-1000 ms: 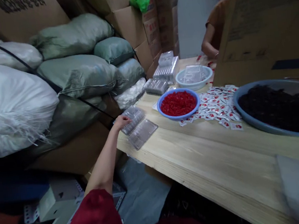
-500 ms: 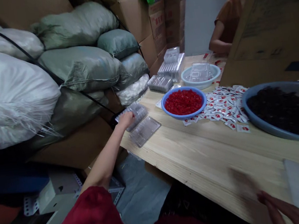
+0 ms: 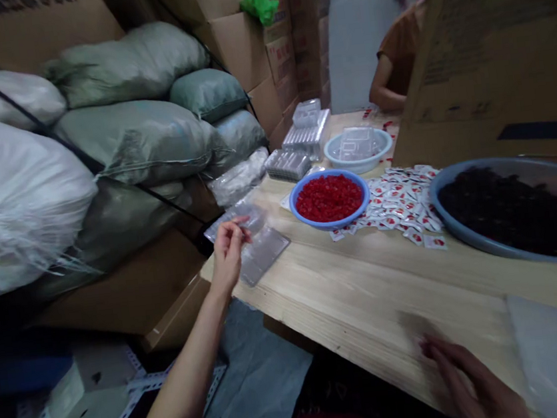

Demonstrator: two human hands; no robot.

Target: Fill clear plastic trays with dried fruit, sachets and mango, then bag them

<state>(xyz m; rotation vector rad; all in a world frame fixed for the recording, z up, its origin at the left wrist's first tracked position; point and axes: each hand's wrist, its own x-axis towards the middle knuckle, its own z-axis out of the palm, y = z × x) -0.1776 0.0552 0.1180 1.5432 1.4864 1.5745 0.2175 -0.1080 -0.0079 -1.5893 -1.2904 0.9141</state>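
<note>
Where the left hand (image 3: 231, 244) hangs, in the head view: at the table's (image 3: 347, 281) left corner, fingers bent and gathered; whether they pinch anything, or touch the plastic behind them, cannot be told.
Clear case (image 3: 264, 254): open at that corner, its halves side by side, partly hidden by the left hand and reaching out to its right.
Long axis: the nearer half runs inward from the near edge, across the table.
Nearer hand: the left; the right hand (image 3: 473, 374) is well apart, along the near edge farther right, blurred, fingertips drawn together, contents unclear.
Blue bowl (image 3: 333, 223): inward from the case, full of red pieces (image 3: 328, 196).
Large basin (image 3: 456, 229): toward the table's right end, holding dark pieces (image 3: 515, 212).
Printed packets (image 3: 393, 202): heaped loose between bowl and large basin.
Pale basin (image 3: 361, 164): beyond the blue bowl, clear plastic trays (image 3: 354, 143) in it.
</note>
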